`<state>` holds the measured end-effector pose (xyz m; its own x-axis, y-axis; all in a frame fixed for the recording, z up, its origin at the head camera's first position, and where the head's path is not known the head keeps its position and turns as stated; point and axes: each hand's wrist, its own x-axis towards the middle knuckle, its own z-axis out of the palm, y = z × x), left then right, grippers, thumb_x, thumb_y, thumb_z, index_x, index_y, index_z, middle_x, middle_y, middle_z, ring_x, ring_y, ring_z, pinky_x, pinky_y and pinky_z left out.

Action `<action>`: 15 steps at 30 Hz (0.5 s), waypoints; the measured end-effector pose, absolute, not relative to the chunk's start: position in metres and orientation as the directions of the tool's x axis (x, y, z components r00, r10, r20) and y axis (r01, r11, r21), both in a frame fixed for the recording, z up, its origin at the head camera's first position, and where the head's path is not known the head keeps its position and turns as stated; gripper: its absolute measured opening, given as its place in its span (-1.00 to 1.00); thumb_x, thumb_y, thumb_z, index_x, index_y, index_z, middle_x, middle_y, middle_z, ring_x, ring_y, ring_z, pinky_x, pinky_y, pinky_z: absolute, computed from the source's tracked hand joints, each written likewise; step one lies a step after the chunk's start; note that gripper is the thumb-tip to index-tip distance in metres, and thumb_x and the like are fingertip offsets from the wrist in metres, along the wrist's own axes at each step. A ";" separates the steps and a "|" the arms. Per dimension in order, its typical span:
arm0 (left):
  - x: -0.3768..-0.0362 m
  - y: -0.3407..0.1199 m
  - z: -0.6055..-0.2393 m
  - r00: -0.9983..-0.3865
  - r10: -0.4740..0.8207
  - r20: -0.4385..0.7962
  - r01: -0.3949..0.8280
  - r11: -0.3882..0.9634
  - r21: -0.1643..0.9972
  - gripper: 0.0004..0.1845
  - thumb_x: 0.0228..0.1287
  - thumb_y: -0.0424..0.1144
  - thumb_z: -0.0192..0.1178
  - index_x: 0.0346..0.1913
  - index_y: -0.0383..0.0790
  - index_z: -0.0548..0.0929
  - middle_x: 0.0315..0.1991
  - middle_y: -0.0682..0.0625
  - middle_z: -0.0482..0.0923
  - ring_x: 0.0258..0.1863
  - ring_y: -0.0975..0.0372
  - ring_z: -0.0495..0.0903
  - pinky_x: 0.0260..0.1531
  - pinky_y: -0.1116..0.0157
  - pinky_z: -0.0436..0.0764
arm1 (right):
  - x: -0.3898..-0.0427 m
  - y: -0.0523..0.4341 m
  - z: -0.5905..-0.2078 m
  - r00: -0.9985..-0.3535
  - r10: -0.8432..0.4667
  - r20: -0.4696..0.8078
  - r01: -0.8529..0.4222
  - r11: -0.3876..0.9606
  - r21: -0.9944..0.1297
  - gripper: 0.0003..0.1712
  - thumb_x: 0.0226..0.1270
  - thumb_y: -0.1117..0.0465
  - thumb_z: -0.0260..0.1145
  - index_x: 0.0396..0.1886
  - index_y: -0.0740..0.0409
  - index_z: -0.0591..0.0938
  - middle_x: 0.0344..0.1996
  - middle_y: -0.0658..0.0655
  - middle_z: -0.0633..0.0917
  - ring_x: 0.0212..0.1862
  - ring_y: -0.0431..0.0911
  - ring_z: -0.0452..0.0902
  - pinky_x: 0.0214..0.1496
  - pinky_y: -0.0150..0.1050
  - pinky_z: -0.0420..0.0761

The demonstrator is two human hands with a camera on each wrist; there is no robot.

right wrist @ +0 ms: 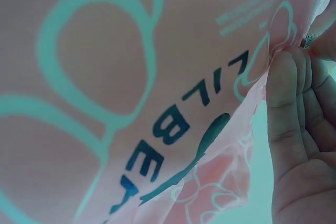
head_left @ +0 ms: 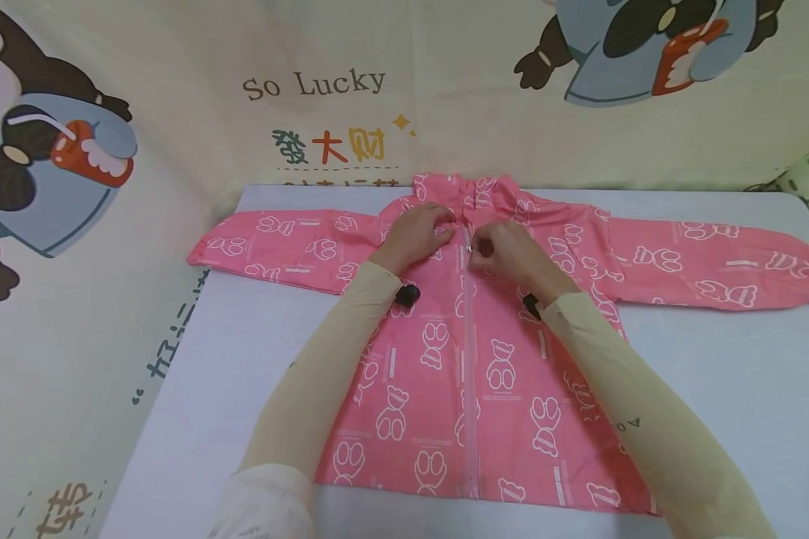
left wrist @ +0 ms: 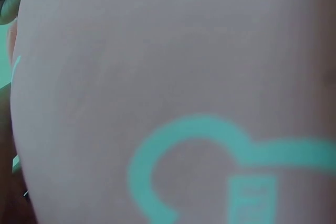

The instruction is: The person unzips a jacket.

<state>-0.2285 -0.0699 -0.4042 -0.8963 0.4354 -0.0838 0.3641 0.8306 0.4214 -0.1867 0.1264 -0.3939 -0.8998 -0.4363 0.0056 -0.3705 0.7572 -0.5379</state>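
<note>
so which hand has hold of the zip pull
The right hand: it pinches the small shiny zip pull, while the left hand rests on the pink jacket beside the zip.

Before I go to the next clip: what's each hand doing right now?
Left hand: open, resting on the pink jacket.
Right hand: closed, pinching the zipper pull.

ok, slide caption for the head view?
Right hand pinching zipper pull on pink jacket, left hand near collar.
</note>
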 end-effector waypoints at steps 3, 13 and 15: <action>-0.229 -0.070 -0.405 -0.897 0.435 -0.083 0.363 0.830 0.424 -0.56 0.44 0.03 0.13 0.29 -0.03 0.54 0.31 0.02 0.48 0.38 0.15 0.37 0.41 0.16 0.31 | -0.184 0.127 -0.394 -0.893 -0.449 0.021 -0.389 0.747 -0.539 -0.97 0.11 0.30 0.31 -0.46 0.18 0.65 -0.55 0.10 0.59 -0.41 -0.05 0.45 -0.29 -0.19 0.48; -0.231 -0.072 -0.409 -0.897 0.435 -0.077 0.364 0.826 0.430 -0.55 0.43 0.04 0.13 0.30 -0.01 0.53 0.30 0.04 0.48 0.37 0.16 0.36 0.42 0.17 0.30 | -0.174 0.130 -0.395 -0.878 -0.472 0.079 -0.440 0.730 -0.524 -0.96 0.11 0.29 0.30 -0.50 0.13 0.63 -0.59 0.04 0.57 -0.45 -0.09 0.43 -0.30 -0.21 0.45; -0.231 -0.072 -0.409 -0.897 0.437 -0.072 0.368 0.825 0.430 -0.55 0.44 0.04 0.13 0.29 -0.01 0.53 0.30 0.04 0.49 0.37 0.16 0.36 0.42 0.17 0.30 | -0.172 0.130 -0.394 -0.879 -0.471 0.075 -0.437 0.733 -0.522 -0.96 0.11 0.29 0.30 -0.50 0.13 0.63 -0.58 0.04 0.58 -0.44 -0.09 0.44 -0.30 -0.21 0.45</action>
<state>-0.2308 -0.0717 -0.4091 -0.8965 0.4371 -0.0720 0.3676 0.8248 0.4295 -0.1724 0.1299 -0.3944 -0.8790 -0.4708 0.0752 -0.4371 0.7327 -0.5217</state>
